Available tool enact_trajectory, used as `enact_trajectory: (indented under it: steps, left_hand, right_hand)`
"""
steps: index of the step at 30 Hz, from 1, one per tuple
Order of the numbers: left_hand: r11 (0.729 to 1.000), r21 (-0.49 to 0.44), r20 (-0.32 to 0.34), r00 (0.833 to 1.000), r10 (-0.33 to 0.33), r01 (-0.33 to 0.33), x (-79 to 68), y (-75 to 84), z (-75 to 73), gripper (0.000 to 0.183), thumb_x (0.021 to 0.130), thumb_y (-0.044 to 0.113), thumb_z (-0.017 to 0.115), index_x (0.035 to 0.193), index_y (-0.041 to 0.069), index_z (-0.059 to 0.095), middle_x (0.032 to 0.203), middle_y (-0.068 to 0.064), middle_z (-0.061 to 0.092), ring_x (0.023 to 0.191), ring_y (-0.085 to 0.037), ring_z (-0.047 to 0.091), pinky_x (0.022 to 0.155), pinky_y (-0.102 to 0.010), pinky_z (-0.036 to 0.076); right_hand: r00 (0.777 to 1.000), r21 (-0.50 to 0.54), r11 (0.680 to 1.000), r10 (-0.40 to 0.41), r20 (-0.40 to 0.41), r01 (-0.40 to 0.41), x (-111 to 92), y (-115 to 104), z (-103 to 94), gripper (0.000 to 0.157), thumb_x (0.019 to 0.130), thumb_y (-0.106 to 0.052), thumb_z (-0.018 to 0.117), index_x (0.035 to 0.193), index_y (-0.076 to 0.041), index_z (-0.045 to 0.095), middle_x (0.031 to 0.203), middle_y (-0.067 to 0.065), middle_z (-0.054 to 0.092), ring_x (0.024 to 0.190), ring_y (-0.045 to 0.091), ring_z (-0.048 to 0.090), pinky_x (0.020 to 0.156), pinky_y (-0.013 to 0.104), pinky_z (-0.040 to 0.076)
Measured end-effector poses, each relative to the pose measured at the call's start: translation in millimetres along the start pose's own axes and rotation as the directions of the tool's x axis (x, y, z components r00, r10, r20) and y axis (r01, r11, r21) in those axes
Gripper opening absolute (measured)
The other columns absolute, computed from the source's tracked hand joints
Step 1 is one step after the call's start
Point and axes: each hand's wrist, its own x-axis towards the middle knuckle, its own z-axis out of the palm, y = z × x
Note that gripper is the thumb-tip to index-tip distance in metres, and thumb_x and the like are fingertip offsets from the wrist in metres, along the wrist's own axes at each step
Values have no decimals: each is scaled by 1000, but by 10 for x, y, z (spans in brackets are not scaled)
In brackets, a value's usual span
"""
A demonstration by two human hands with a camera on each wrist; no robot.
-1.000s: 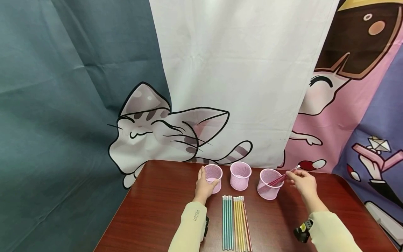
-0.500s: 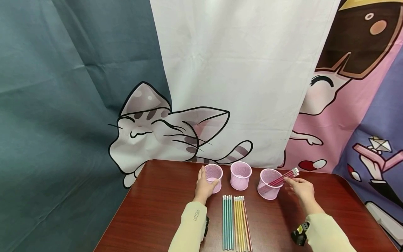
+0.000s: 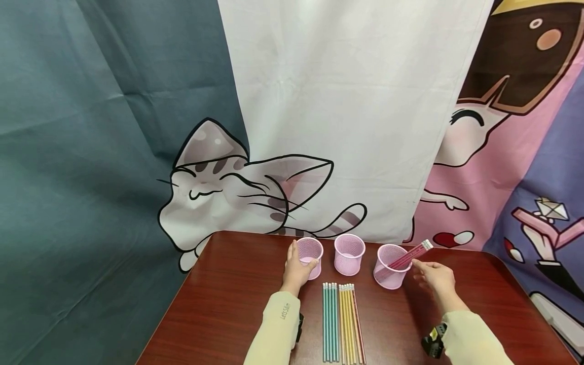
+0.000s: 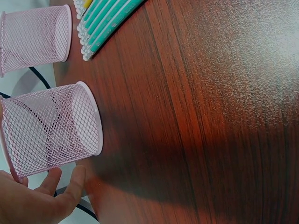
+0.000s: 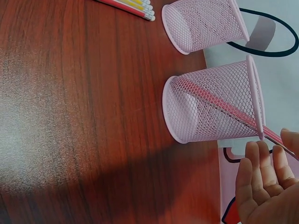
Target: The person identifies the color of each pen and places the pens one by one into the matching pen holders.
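From here I read "Let's Slim" on the left sleeve (image 3: 276,327). I count three pink mesh holders: the left cup (image 4: 55,126) and right cup (image 5: 210,119) flank the middle cup (image 3: 349,258). The left hand (image 3: 295,272) grips the left cup, thumb and fingers spread around it. Right of the middle cup, white-tipped pink pencils (image 3: 412,253) lean inside the right cup — the right hand (image 3: 435,278) just beside, fingers loosely extended. Green pencils (image 3: 330,322) and yellow pencils (image 3: 348,324) lie before the middle cup.

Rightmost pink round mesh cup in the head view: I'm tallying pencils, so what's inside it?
Slim red white-tipped pencils lean inside the pink round mesh cup, visible through its wall. They overlap, hiding their count.
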Motion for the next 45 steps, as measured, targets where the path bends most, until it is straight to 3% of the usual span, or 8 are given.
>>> enact_trajectory:
  steps: [7,11,16,20,32,35,41,45]
  left_hand:
    - [1000,4,0,1000,-3,3,7,-5,38,92,74,29,77,146,7,24,147,-13,27,119,-47,39,89,-57,39]
    - [1000,-3,8,1000,-12,12,15,4,47,92,75,30,76,147,9,23,148,-11,25,120,-45,39,89,-57,39]
    - [1000,-12,15,1000,-18,18,34,27,58,93,75,29,75,148,10,21,149,-11,24,121,-45,38,91,-56,38]
    - [999,-38,4,1000,-15,15,55,26,63,94,72,26,77,147,7,22,148,-14,25,120,-48,37,92,-56,36]
    - [995,-6,-32,995,-95,95,30,46,53,103,64,35,79,148,15,22,147,-9,27,120,-44,37,85,-71,25]
    - [995,1,-36,994,-104,104,42,45,27,111,63,41,81,149,17,15,148,-11,25,122,-44,36,87,-71,24]
    - [996,26,-45,995,-88,89,81,36,-46,112,62,50,80,147,8,19,145,-17,29,123,-44,37,88,-68,29]
    - [996,48,-17,997,-79,80,80,17,-49,103,65,47,79,144,3,28,138,-19,39,119,-42,42,88,-61,37]
  right_hand:
    - [1000,-16,1000,-5,-15,5,-7,36,-24,38,83,-37,68,84,1,63,61,2,64,55,15,62,52,29,52]
    - [993,-182,977,-109,39,114,-34,72,-2,48,87,-44,60,77,3,66,58,1,61,52,13,55,51,28,46]
    - [915,-349,868,-243,322,353,-78,212,155,42,89,-34,58,80,6,70,68,5,64,61,10,47,57,27,40]
    - [846,-285,871,-231,480,399,-127,381,386,33,87,-26,62,76,6,65,54,2,56,50,10,48,46,25,41]
    - [767,-204,840,-325,554,503,-201,774,852,23,76,-26,72,65,-11,59,57,-5,54,50,7,46,42,25,36]
    - [778,-217,826,-353,520,520,-273,740,881,22,75,-22,73,64,-9,59,56,-6,52,51,7,44,46,25,37]
    - [877,-402,811,-260,405,426,-333,715,989,25,73,-24,76,64,-8,59,57,-5,50,57,10,44,53,25,37]
    - [894,-476,777,-242,377,411,-347,717,1037,29,72,-30,76,63,-11,57,58,-5,48,57,12,44,53,27,36]
